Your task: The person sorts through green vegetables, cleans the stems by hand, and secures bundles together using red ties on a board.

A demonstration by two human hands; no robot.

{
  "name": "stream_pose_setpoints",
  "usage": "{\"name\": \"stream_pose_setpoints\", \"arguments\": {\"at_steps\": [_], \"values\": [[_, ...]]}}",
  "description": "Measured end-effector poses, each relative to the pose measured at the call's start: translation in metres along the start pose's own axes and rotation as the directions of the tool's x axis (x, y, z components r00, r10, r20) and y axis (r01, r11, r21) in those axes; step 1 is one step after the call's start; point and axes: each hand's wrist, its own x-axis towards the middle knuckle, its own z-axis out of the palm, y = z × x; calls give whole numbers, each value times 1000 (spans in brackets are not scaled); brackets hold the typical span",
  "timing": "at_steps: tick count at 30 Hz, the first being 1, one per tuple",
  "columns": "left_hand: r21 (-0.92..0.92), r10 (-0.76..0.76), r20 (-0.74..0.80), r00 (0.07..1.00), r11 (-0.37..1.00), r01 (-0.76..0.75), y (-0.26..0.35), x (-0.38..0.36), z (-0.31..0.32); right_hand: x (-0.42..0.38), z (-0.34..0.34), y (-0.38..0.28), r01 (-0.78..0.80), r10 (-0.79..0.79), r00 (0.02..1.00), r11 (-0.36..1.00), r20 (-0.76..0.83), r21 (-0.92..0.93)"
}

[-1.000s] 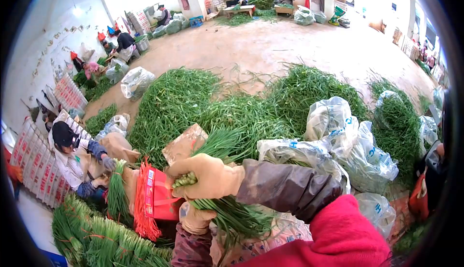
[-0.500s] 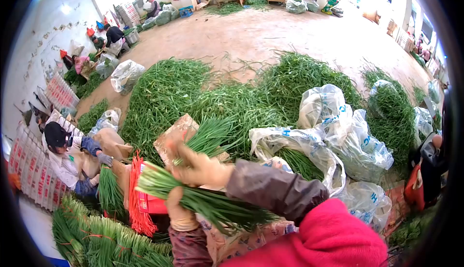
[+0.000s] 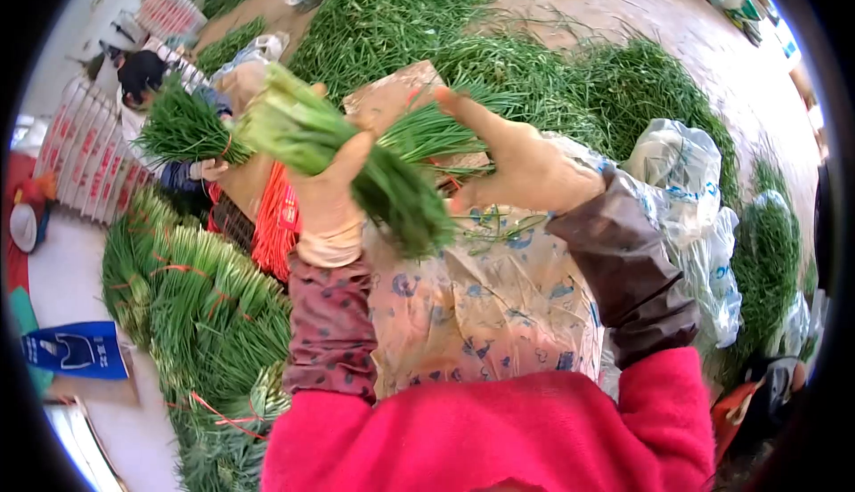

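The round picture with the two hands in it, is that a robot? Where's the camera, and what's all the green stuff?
No robot here, just a person. The camera is worn on their head, looking forward and down, so you see nearly what they would see.

The left hand holds a bunch of green stalks, a bit blurry. The right hand is open beside it, with nothing in it.

Beyond the hands, more long leaves lie by a flat board. Red strips hang to the left, near tied bundles. Farther off is a big loose green heap.
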Motion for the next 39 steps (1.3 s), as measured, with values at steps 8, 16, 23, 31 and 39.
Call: {"name": "stream_pose_setpoints", "arguments": {"at_steps": [8,16,23,31,39], "values": [[-514,-337,-26,941,812,277,-24,-3,38,43,41,2,10,-24,997,982,-71,-187],[-425,-618,-129,775,741,520,-119,-10,-17,56,-31,73,-120,63,992,735,-109,-667],[-576,-942,-178,285,334,746,-286,-28,-71,58,-27,155,-106,159,987,740,20,-664],[-491,-958,-284,45,185,851,-321,8,-69,133,-4,189,-39,239,951,723,196,-690],[-462,-959,-147,244,285,840,-352,7,-76,226,51,230,313,100,868,651,486,-692]]}}
